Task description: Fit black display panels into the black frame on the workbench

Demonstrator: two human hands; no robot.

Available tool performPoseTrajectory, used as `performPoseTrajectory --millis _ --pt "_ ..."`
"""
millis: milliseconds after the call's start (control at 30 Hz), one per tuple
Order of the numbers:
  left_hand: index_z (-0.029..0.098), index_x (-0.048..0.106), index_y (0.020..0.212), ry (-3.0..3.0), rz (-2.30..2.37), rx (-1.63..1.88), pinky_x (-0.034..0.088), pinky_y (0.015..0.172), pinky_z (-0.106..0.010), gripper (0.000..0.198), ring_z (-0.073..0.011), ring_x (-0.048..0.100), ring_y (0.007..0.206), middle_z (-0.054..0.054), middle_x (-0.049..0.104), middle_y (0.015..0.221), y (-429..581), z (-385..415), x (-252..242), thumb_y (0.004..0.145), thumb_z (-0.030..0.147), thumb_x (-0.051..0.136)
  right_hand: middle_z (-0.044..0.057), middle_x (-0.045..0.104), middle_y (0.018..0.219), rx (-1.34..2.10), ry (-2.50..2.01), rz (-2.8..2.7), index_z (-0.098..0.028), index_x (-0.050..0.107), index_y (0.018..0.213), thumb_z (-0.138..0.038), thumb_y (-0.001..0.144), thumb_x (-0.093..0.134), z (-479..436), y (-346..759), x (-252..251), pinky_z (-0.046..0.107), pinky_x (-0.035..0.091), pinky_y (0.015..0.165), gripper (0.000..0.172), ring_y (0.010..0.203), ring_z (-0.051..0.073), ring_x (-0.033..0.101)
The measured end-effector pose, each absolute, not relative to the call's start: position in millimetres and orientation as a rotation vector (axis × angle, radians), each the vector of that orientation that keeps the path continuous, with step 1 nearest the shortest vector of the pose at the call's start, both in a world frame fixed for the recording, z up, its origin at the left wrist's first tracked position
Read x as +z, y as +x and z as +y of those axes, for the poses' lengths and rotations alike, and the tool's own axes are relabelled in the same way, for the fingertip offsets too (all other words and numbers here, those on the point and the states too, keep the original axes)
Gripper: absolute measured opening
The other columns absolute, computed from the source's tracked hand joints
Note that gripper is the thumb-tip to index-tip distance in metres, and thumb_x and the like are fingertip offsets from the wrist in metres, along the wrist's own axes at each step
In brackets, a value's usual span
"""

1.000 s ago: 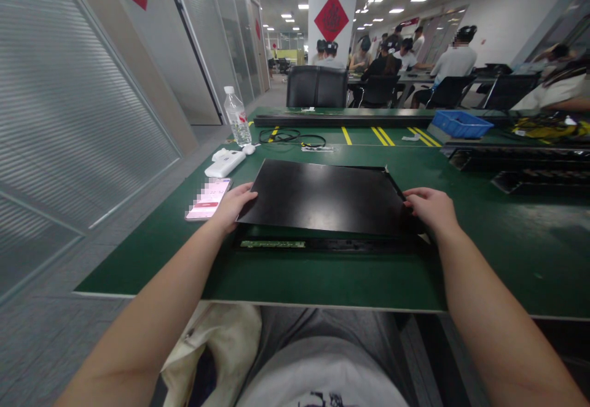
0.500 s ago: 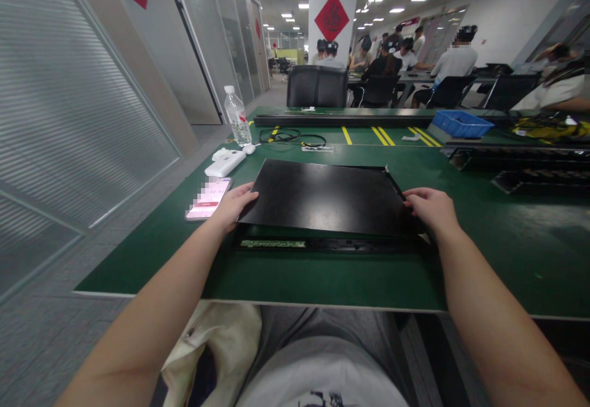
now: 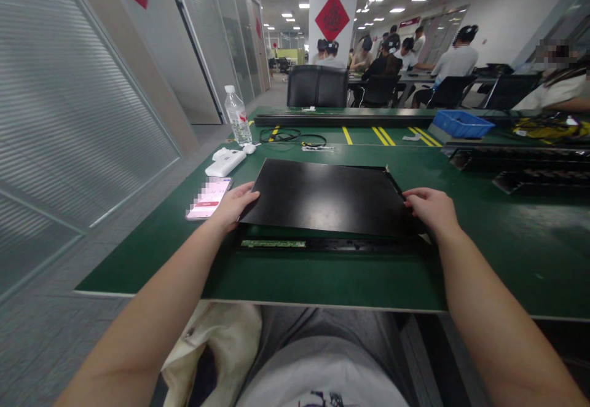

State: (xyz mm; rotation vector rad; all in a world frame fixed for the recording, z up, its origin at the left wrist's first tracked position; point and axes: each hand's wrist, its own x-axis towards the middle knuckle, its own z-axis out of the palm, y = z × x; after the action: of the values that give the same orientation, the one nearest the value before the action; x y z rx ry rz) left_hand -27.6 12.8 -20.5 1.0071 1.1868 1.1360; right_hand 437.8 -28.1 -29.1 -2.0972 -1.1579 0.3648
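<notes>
A thin, glossy black panel (image 3: pixel 322 195) is held tilted, its near edge raised. My left hand (image 3: pixel 235 205) grips its left edge, thumb on top and the other fingers partly hidden below. My right hand (image 3: pixel 431 207) pinches the right edge, where a narrow black rim shows; its fingertips are partly out of sight. Beneath the panel, a black frame (image 3: pixel 364 245) lies on the green table (image 3: pixel 322 281). A narrow green circuit board (image 3: pixel 273 244) sits along the near left side of that frame. What else lies under the panel is hidden.
Left of the panel are a phone (image 3: pixel 209 199), a white device (image 3: pixel 225 163) and a water bottle (image 3: pixel 238 117). A black cable (image 3: pixel 290 136) lies behind. Long black bars (image 3: pixel 544 173) and a blue bin (image 3: pixel 461 125) stand right. People sit at tables beyond.
</notes>
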Motion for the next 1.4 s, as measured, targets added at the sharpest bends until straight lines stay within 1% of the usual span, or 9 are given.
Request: performPoseTrajectory --millis 200,400,600,767,900,1033,1167,1233,1400 --pt "0.011 0.073 0.128 1.009 1.163 1.139 0.060 0.063 -0.024 0.053 -0.0183 0.076 0.069 -0.011 0.084 0.102 -28.3 13.3 -22.2 0.075 0.010 0.080 0.003 0.076 0.077 0.369 -2.108 -1.153 -0.023 0.083 0.094 -0.023 0.075 0.065 -29.4 434.9 -26.3 0.033 0.053 0.068 0.027 0.061 0.018 0.066" --pt "0.012 0.073 0.130 1.016 1.166 1.127 0.060 0.067 -0.026 0.054 -0.0203 0.077 0.074 -0.011 0.084 0.101 -28.1 13.8 -22.8 0.076 0.010 0.079 0.003 0.077 0.076 0.361 -2.104 -1.160 -0.023 0.083 0.094 -0.024 0.073 0.065 -28.5 436.9 -27.8 0.032 0.053 0.067 0.028 0.062 0.019 0.067" --pt "0.013 0.075 0.124 1.045 1.157 1.126 0.060 0.067 -0.024 0.047 -0.0178 0.075 0.070 -0.009 0.084 0.095 -26.5 13.2 -22.6 0.077 0.012 0.078 0.004 0.077 0.075 0.333 -2.079 -1.182 -0.023 0.082 0.092 -0.025 0.072 0.066 -25.6 442.1 -33.1 0.032 0.054 0.065 0.026 0.059 0.019 0.066" --pt "0.013 0.075 0.124 1.073 1.148 1.119 0.061 0.074 -0.025 0.047 -0.0203 0.078 0.079 -0.009 0.084 0.098 -26.0 12.7 -23.5 0.078 0.014 0.078 0.004 0.077 0.074 0.340 -2.095 -1.176 -0.021 0.083 0.095 -0.024 0.072 0.064 -25.8 442.3 -33.4 0.032 0.054 0.066 0.030 0.058 0.019 0.066" --pt "0.014 0.075 0.124 1.085 1.157 1.108 0.062 0.075 -0.028 0.046 -0.0229 0.079 0.085 -0.009 0.084 0.097 -26.7 13.3 -24.4 0.078 0.015 0.078 0.004 0.077 0.077 0.360 -2.087 -1.159 -0.022 0.083 0.094 -0.024 0.073 0.064 -27.5 438.6 -30.0 0.032 0.055 0.065 0.029 0.057 0.018 0.066" --pt "0.014 0.075 0.120 1.084 1.174 1.112 0.062 0.073 -0.028 0.043 -0.0211 0.078 0.078 -0.008 0.084 0.094 -27.3 14.2 -25.4 0.078 0.015 0.079 0.004 0.078 0.078 0.373 -2.073 -1.172 -0.021 0.083 0.094 -0.024 0.073 0.064 -27.4 438.3 -29.5 0.031 0.055 0.064 0.028 0.055 0.017 0.065" --pt "0.013 0.074 0.121 1.060 1.200 1.125 0.062 0.071 -0.028 0.043 -0.0199 0.077 0.073 -0.008 0.084 0.092 -26.7 14.5 -25.1 0.078 0.014 0.079 0.004 0.076 0.072 0.388 -2.106 -1.177 -0.021 0.083 0.098 -0.026 0.073 0.063 -27.7 439.2 -28.7 0.030 0.052 0.058 0.033 0.056 0.018 0.067" --pt "0.013 0.073 0.123 1.049 1.216 1.128 0.062 0.070 -0.028 0.044 -0.0199 0.077 0.072 -0.008 0.084 0.091 -26.1 14.4 -24.3 0.079 0.013 0.077 0.004 0.074 0.070 0.396 -2.124 -1.177 -0.021 0.084 0.100 -0.026 0.073 0.063 -28.5 438.7 -27.5 0.029 0.052 0.057 0.034 0.056 0.019 0.068" --pt "0.012 0.074 0.123 1.047 1.221 1.123 0.061 0.070 -0.027 0.043 -0.0207 0.077 0.074 -0.008 0.083 0.090 -24.3 13.6 -23.0 0.081 0.012 0.076 0.004 0.075 0.070 0.397 -2.147 -1.191 -0.023 0.085 0.102 -0.025 0.075 0.062 -29.8 436.9 -25.3 0.029 0.052 0.058 0.035 0.056 0.019 0.068"
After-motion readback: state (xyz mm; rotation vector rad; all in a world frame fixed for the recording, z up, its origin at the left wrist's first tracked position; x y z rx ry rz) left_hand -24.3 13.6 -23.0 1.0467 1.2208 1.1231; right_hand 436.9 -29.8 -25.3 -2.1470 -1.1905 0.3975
